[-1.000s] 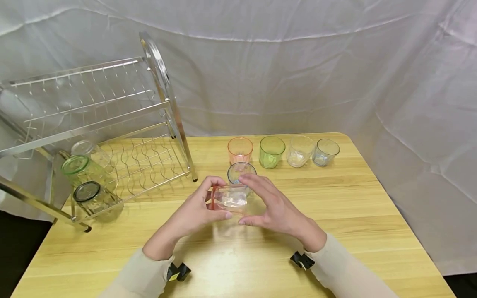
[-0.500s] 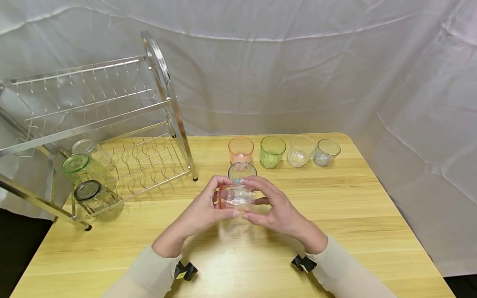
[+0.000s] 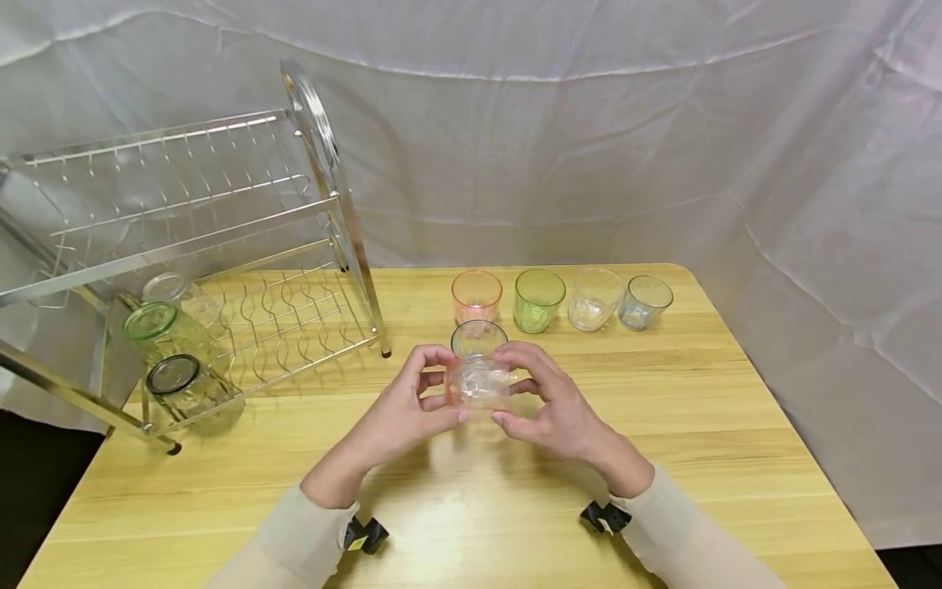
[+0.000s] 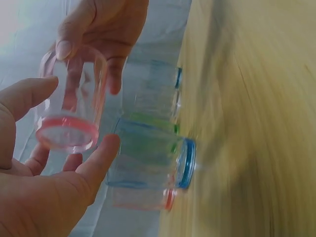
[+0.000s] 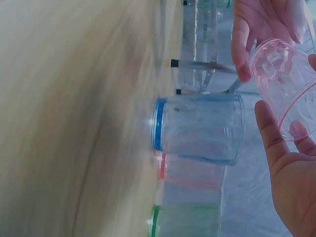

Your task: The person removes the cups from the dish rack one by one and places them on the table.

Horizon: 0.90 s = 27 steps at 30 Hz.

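A pink drinking glass [image 3: 482,383] lies on its side in the air over the table, between both hands. My left hand [image 3: 401,405] grips its left end with curled thumb and fingers. At the other end, my right hand [image 3: 555,405] holds it between thumb and fingers. In the left wrist view the glass [image 4: 69,103] shows a thick pink ring towards my left palm [image 4: 44,197]. Just behind the hands stands an upright blue glass [image 5: 197,128], partly covered by them in the head view.
Along the back edge stand upright pink [image 3: 477,298], green [image 3: 540,301], clear [image 3: 593,301] and bluish [image 3: 644,303] glasses. At left is a two-tier metal dish rack [image 3: 280,221]. Green [image 3: 158,331], dark [image 3: 184,388] and clear [image 3: 172,294] glasses sit upside down on its lower tier.
My right hand, spread beside the pink glass earlier, has closed on its right end. The glass has shifted slightly right, and its left end looks paler. Both hands now hold it.
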Each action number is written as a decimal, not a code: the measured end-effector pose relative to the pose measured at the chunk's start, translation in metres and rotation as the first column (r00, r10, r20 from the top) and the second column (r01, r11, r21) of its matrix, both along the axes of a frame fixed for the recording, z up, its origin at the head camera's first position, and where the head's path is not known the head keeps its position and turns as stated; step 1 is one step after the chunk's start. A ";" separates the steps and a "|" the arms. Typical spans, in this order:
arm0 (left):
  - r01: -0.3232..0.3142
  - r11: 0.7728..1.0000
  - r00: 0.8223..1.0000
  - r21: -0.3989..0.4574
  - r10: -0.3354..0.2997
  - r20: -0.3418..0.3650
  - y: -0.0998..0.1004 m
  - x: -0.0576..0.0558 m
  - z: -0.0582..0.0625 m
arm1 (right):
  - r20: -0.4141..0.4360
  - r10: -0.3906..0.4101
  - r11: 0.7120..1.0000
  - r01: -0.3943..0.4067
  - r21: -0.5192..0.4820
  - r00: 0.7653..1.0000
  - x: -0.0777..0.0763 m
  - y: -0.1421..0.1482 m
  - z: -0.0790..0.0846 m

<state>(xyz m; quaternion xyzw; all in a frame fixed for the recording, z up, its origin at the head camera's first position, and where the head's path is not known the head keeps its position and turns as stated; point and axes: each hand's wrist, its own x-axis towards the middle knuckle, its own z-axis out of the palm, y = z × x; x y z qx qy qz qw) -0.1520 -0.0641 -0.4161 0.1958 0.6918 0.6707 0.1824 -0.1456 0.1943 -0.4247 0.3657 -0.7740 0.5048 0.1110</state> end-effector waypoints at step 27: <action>-0.576 0.685 0.757 -0.446 0.241 -0.608 -0.089 -0.021 0.000 | 0.003 -0.298 0.942 0.293 0.160 0.955 -0.025 0.063 0.022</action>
